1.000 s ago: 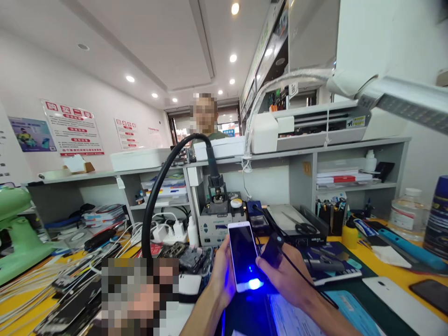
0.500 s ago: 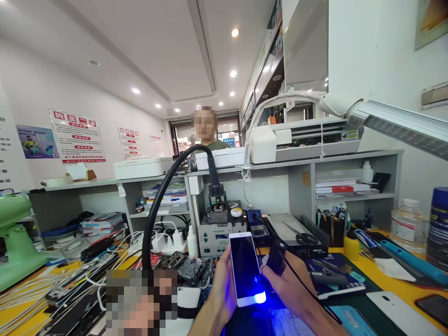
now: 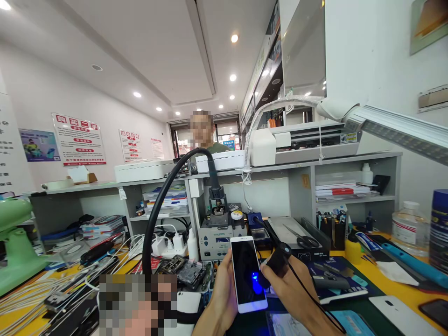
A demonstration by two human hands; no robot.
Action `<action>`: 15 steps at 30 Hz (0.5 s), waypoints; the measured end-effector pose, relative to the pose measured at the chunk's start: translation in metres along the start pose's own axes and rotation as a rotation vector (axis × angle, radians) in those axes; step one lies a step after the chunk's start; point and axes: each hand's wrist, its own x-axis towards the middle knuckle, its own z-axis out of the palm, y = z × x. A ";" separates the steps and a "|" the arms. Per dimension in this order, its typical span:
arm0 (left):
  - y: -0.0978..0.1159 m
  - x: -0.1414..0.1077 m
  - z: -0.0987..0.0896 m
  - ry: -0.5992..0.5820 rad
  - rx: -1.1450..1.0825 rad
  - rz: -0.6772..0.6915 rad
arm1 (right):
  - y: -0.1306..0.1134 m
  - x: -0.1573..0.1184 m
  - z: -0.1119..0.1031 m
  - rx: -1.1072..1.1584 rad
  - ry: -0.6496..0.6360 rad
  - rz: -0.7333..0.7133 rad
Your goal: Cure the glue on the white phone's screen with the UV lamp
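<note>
A white phone with a dark screen [image 3: 245, 268] is held upright, leaning back, in my left hand [image 3: 225, 289], whose fingers wrap its left edge. My right hand [image 3: 289, 284] is closed around a small black device [image 3: 279, 260] with a thin black cable, just right of the phone. Blue light reflects in the lower right of the screen. The underside of the black device is hidden.
A grey soldering or hot-air station [image 3: 219, 240] stands behind the phone, with a thick black hose [image 3: 164, 196] arching left. Circuit boards [image 3: 185, 270] lie left, scissors [image 3: 303, 238] and a yellow bottle [image 3: 352, 249] right. A person [image 3: 203, 130] is beyond the counter.
The blue glow has moved from the phone's bottom edge up onto the screen and has dimmed around my hands. The phone and both hands appear slightly lower in the view.
</note>
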 end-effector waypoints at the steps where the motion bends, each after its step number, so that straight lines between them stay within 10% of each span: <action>1: 0.000 0.000 0.000 0.005 0.002 0.000 | 0.000 0.000 0.000 0.007 -0.002 0.002; 15: -0.007 0.013 -0.014 -0.040 -0.033 -0.010 | 0.003 0.002 -0.001 0.042 0.031 0.024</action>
